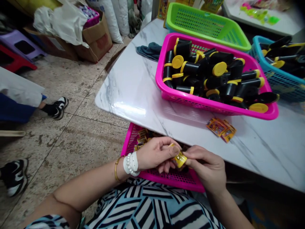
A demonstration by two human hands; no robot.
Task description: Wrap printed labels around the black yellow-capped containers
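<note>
My left hand (pixel 157 153) and my right hand (pixel 207 167) meet over a pink basket (pixel 166 178) on my lap. Both pinch one small yellow packet (pixel 180 159) between thumbs and fingertips. More yellow packets (pixel 142 140) lie in the lap basket, partly hidden under the table edge. A few orange-yellow packets (pixel 221 128) lie loose on the white marble table (pixel 133 92), just beyond my right hand. Behind them stands a large pink basket (pixel 214 106) filled with several black tubes with yellow caps (pixel 214 76).
A green basket (pixel 207 27) stands at the table's far side, a blue basket (pixel 281 81) with more black tubes at the right. A dark cloth (pixel 149 51) lies near the far left edge. Another person's feet (pixel 57 107) and cardboard boxes (pixel 95 41) occupy the floor at left.
</note>
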